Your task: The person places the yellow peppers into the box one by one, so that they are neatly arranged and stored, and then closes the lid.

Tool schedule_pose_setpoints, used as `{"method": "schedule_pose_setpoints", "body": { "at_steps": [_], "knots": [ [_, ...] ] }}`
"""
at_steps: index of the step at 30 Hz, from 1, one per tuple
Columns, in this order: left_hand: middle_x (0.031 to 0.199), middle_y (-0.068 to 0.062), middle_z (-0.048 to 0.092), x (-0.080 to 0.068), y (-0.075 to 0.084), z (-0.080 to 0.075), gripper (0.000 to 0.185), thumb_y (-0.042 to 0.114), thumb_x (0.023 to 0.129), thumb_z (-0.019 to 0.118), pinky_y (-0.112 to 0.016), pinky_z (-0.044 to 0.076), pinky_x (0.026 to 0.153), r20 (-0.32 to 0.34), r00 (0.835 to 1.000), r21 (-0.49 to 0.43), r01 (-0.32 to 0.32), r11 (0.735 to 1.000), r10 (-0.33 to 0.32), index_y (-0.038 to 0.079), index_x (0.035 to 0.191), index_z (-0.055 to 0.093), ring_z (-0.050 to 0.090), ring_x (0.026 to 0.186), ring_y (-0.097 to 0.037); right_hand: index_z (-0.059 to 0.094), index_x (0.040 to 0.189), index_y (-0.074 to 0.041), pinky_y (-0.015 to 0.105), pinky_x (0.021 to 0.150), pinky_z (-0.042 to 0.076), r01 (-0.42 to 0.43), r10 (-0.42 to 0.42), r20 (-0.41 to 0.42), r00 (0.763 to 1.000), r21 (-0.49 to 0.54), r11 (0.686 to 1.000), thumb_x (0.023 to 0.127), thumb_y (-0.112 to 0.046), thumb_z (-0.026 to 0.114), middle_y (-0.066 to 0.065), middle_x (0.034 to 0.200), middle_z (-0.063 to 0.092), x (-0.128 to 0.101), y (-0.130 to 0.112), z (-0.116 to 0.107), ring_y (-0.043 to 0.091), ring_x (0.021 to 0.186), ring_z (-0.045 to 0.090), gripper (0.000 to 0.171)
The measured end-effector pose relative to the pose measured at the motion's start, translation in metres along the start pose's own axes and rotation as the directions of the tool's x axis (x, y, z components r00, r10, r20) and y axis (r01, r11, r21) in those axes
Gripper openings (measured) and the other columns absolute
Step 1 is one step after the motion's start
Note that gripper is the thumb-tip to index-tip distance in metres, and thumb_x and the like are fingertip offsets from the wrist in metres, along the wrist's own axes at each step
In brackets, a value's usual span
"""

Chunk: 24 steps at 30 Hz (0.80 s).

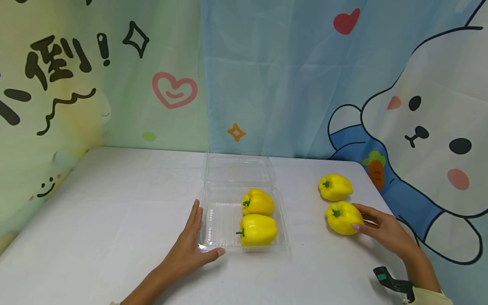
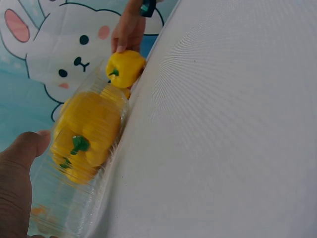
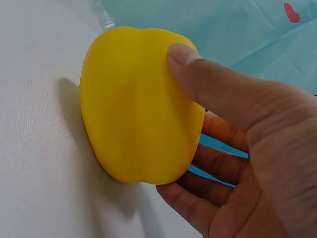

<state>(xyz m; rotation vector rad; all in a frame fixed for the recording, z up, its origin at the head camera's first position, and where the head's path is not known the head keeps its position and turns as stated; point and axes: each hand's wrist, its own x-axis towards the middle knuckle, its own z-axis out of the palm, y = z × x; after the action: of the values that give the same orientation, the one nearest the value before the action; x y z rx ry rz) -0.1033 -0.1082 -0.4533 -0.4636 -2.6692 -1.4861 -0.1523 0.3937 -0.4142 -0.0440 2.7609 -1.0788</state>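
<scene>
My right hand [image 1: 385, 231] grips a yellow bell pepper [image 1: 344, 218] at the right of the table, thumb on the near side and fingers behind it. In the right wrist view this pepper [image 3: 138, 106] fills the middle, its stem turned away. Left of centre lies a clear plastic clamshell box [image 1: 219, 222] with its lid [image 1: 238, 169] folded back. Two yellow bell peppers sit in the box's right half, a rear one [image 1: 258, 202] and a front one [image 1: 259, 230], stems pointing left. My left hand [image 1: 188, 245] rests at the box's front left corner, fingers extended along its side, thumb spread.
Another yellow bell pepper [image 1: 335, 187] lies on the white table [image 1: 114, 212] just behind the gripped one. A printed cloth backdrop [image 1: 267, 84] hangs along the table's far edge. A dark strap device [image 1: 394, 281] sits on the right wrist.
</scene>
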Motion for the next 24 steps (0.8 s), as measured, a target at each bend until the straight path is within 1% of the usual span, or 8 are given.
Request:
{"method": "schedule_pose_setpoints", "body": {
  "at_steps": [5,12,17,21,24],
  "knots": [
    [0.163,0.0,-0.006,0.0,0.0,0.0,0.122,0.055,0.072,0.081,-0.05,0.023,0.11,0.001,1.0,-0.003,-0.005,1.0,0.005,-0.003,0.154,0.011,0.011,0.146,-0.028,0.036,0.147,0.003,0.055,0.089,0.049,0.02,-0.02,-0.008,1.0,-0.019,1.0,0.091,-0.04,0.068,0.029,0.148,0.035,-0.001,-0.003,0.001,0.051,0.125,0.041,0.078],
    [0.163,-0.004,-0.005,0.0,-0.001,0.0,0.122,0.055,0.072,0.081,-0.051,0.023,0.109,-0.001,1.0,-0.002,-0.016,1.0,0.016,-0.003,0.154,0.011,0.012,0.146,-0.03,0.038,0.146,0.003,0.05,0.089,0.05,0.069,-0.07,-0.009,0.998,-0.025,0.997,0.091,-0.036,0.068,0.028,0.146,0.038,-0.003,-0.013,0.004,0.048,0.123,0.044,0.074],
    [0.163,-0.002,-0.007,0.0,-0.001,-0.001,0.123,0.056,0.072,0.08,-0.051,0.023,0.11,0.003,1.0,-0.001,-0.012,1.0,0.012,-0.004,0.153,0.011,0.01,0.146,-0.03,0.039,0.145,0.003,0.046,0.092,0.048,0.108,-0.109,-0.017,0.994,-0.044,0.993,0.092,-0.034,0.068,0.027,0.145,0.04,-0.002,-0.019,0.006,0.045,0.122,0.047,0.071],
    [0.162,0.002,-0.008,0.0,-0.001,-0.001,0.123,0.056,0.072,0.081,-0.051,0.022,0.11,0.002,1.0,-0.002,-0.009,1.0,0.009,-0.003,0.154,0.011,0.01,0.146,-0.03,0.04,0.144,0.005,0.04,0.092,0.048,0.131,-0.133,-0.044,0.99,-0.047,0.99,0.092,-0.034,0.068,0.028,0.144,0.041,-0.001,-0.024,0.008,0.045,0.121,0.049,0.071],
    [0.162,0.001,-0.008,0.0,-0.002,0.0,0.122,0.056,0.072,0.08,-0.051,0.022,0.11,0.0,1.0,0.0,-0.015,1.0,0.015,-0.003,0.154,0.011,0.01,0.146,-0.03,0.04,0.144,0.006,0.033,0.09,0.049,0.148,-0.151,-0.08,0.985,-0.044,0.988,0.092,-0.033,0.068,0.028,0.144,0.042,-0.002,-0.031,0.011,0.045,0.12,0.05,0.07]
  ]
}}
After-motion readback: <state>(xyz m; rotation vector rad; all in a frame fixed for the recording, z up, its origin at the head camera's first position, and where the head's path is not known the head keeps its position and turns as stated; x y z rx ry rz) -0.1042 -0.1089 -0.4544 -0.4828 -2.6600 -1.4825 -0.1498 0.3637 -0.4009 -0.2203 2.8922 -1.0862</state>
